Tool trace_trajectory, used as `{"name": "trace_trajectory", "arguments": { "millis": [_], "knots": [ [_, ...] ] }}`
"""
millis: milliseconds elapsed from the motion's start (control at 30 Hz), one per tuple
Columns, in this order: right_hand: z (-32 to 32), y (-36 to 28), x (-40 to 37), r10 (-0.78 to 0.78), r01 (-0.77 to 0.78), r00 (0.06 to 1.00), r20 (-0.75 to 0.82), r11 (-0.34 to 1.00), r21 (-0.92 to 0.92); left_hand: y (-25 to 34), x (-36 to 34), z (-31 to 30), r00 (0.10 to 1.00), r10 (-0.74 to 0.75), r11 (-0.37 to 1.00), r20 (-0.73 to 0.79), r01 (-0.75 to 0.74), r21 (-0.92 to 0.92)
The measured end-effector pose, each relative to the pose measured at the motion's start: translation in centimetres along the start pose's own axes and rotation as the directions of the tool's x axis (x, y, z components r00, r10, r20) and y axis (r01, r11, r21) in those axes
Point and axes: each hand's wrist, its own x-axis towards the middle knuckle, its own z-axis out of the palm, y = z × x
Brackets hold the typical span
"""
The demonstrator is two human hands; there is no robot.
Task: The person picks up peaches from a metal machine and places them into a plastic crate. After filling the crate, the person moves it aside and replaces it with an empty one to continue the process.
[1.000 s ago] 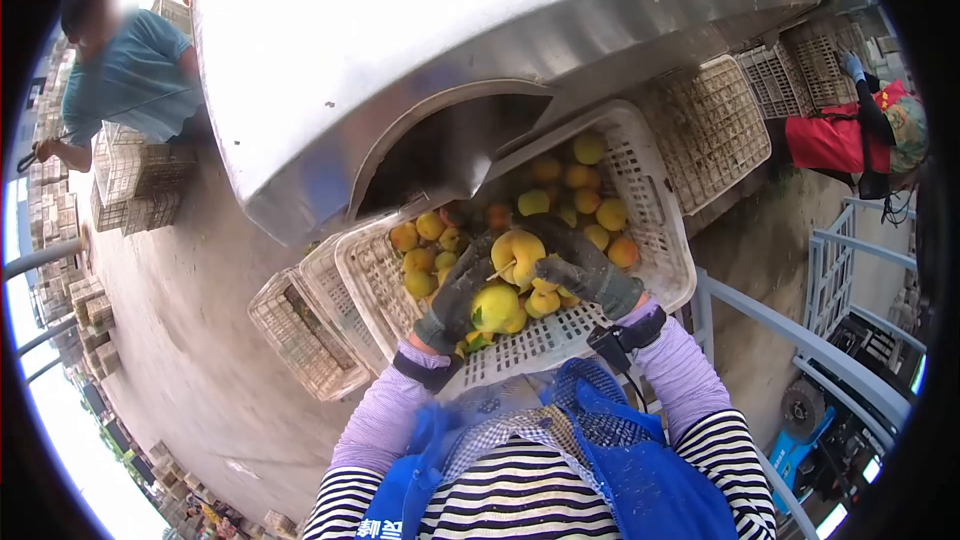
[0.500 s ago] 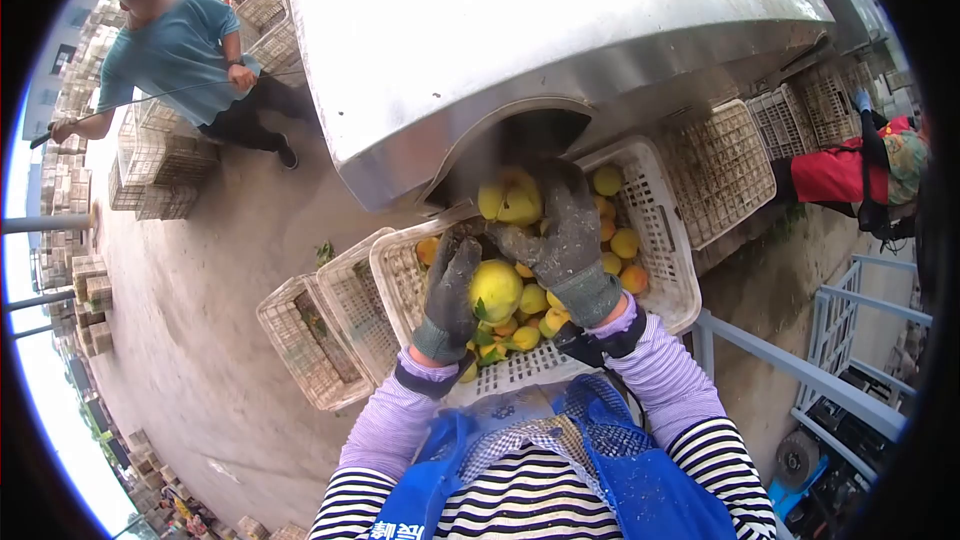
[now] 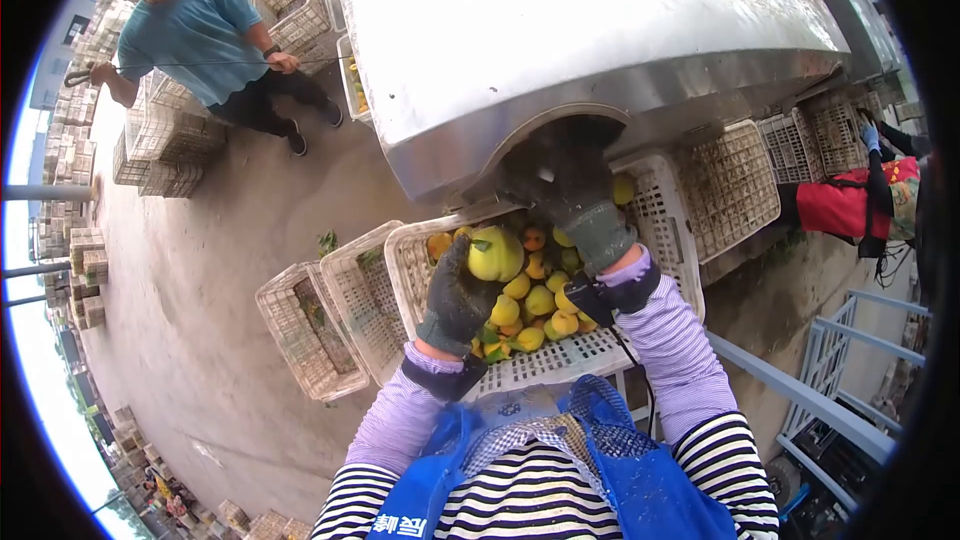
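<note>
My left hand (image 3: 455, 295), in a dark, dirty glove, is closed around a large yellow-green peach (image 3: 496, 254) with a bit of leaf on it. It is just above the white plastic crate (image 3: 680, 285), which holds many smaller yellow and orange peaches (image 3: 540, 300). Past the crate's far side, my right hand (image 3: 572, 185) reaches into the dark round opening (image 3: 520, 140) in the front of a metal machine (image 3: 600, 50). Shadow hides its fingers, so whether they hold anything does not show.
More crates stand on the left (image 3: 310, 330) and right (image 3: 725, 185). At the upper left a person (image 3: 200, 35) in a teal shirt holds a thin line. Another person in a red apron (image 3: 850, 208) is at the far right. A blue metal frame (image 3: 800, 390) runs along the right.
My right hand has gone from beside a peach in front of the opening into it, and that peach is out of sight. My left hand still holds its peach. The view has shifted slightly.
</note>
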Motion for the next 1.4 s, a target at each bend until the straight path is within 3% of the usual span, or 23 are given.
{"name": "trace_trajectory", "arguments": {
  "millis": [33,100,200,233,300,367,467,500,567,633,733,833,933,967,1000,1033,1067,1100,1167,1267,1333,1367,1400],
  "knots": [
    [-0.7,-0.4,-1.5,-0.071,0.071,0.997,0.0,0.997,-0.028,-0.2,0.1,0.0,0.999,0.029,0.999,0.025,-0.029,0.022],
    [-1.4,-1.5,-6.3,-0.217,0.217,0.976,0.011,0.973,-0.083,-0.2,-0.3,0.4,0.996,-0.02,0.967,0.09,0.042,-0.253],
    [0.4,-2.3,-10.5,-0.127,0.132,0.99,0.068,0.989,-0.071,-0.9,-0.6,0.9,0.977,-0.132,0.755,0.166,0.208,-0.621],
    [1.4,-2.2,-10.9,-0.093,0.092,0.995,-0.025,0.996,-0.019,-1.2,-0.2,1.1,0.968,-0.164,0.644,0.192,0.252,-0.722],
    [1.8,-2.5,-10.3,-0.073,0.076,0.978,-0.194,0.997,0.009,-2.6,0.6,1.9,0.988,-0.157,0.823,0.002,0.132,-0.553],
    [2.1,-2.7,-10.3,-0.063,0.056,0.958,-0.278,0.998,-0.034,-3.0,0.4,2.9,0.999,-0.003,0.927,-0.034,-0.01,-0.376],
    [2.3,-2.4,-9.5,-0.104,0.052,0.96,-0.261,0.979,-0.199,-0.8,0.2,4.6,0.957,0.27,0.963,0.109,-0.268,-0.035],
    [2.1,-2.4,-9.1,-0.123,0.067,0.965,-0.232,0.969,-0.237,-0.6,0.4,4.3,0.953,0.285,0.934,0.104,-0.3,0.193],
    [2.1,-2.1,-8.0,-0.148,0.084,0.969,-0.198,0.951,-0.299,-1.0,0.6,3.7,0.981,0.192,0.96,0.018,-0.192,0.205],
    [2.4,-1.4,-5.8,-0.169,0.096,0.968,-0.185,0.933,-0.348,-1.8,0.7,2.9,0.997,-0.043,0.98,-0.062,0.031,-0.196],
    [2.6,-0.9,-1.0,-0.293,0.238,0.918,-0.269,0.946,-0.219,-1.9,0.5,1.9,0.941,-0.331,0.784,-0.07,0.233,-0.575],
    [3.1,0.0,0.4,-0.357,0.281,0.884,-0.302,0.922,-0.267,-5.3,0.9,0.6,0.868,-0.446,0.793,-0.218,0.27,-0.546],
    [-1.5,0.0,-2.7,-0.08,0.094,0.977,-0.2,0.994,0.063,-9.8,2.4,-0.7,0.862,-0.435,0.872,-0.26,0.332,-0.358],
    [-1.9,1.3,-4.8,0.011,-0.001,0.995,-0.1,0.995,0.104,-10.8,2.8,-0.1,0.908,-0.348,0.937,-0.233,0.328,-0.121],
    [-1.6,4.2,-7.4,0.009,-0.01,0.999,-0.037,1.0,-0.001,-11.5,3.4,0.9,0.944,-0.257,0.951,-0.205,0.285,0.12],
    [-0.6,7.9,-9.9,0.018,-0.016,0.999,0.028,0.995,-0.101,-13.4,4.3,1.3,0.961,-0.212,0.958,-0.177,0.24,0.16],
    [0.7,11.7,-11.9,0.168,-0.164,0.986,0.018,0.977,-0.133,-15.6,5.4,1.1,0.975,-0.164,0.961,-0.15,0.193,0.2],
    [2.0,15.2,-13.4,0.31,-0.306,0.951,0.003,0.938,-0.161,-19.0,7.5,-0.2,0.98,-0.149,0.869,-0.131,0.193,0.457],
    [2.9,21.0,-13.6,0.248,-0.293,0.953,-0.174,0.903,-0.315,-23.4,11.0,-0.4,0.997,-0.048,0.519,-0.06,0.076,0.851],
    [6.8,28.9,-11.6,0.241,-0.394,0.884,-0.401,0.845,-0.36,-25.9,13.4,3.0,0.96,0.238,-0.008,0.147,-0.15,0.989],
    [7.9,31.1,-10.0,0.401,-0.487,0.872,-0.281,0.774,-0.406,-26.0,13.5,5.1,0.967,0.101,-0.321,0.235,-0.192,0.927],
    [8.1,31.9,-9.3,0.538,-0.511,0.838,-0.091,0.715,-0.478,-25.9,13.6,6.1,0.974,-0.118,-0.464,0.193,-0.225,0.857],
    [8.3,32.6,-8.5,0.645,-0.492,0.757,0.103,0.667,-0.559,-26.4,13.8,5.9,0.961,-0.197,-0.481,0.192,-0.266,0.836]
  ]
}}
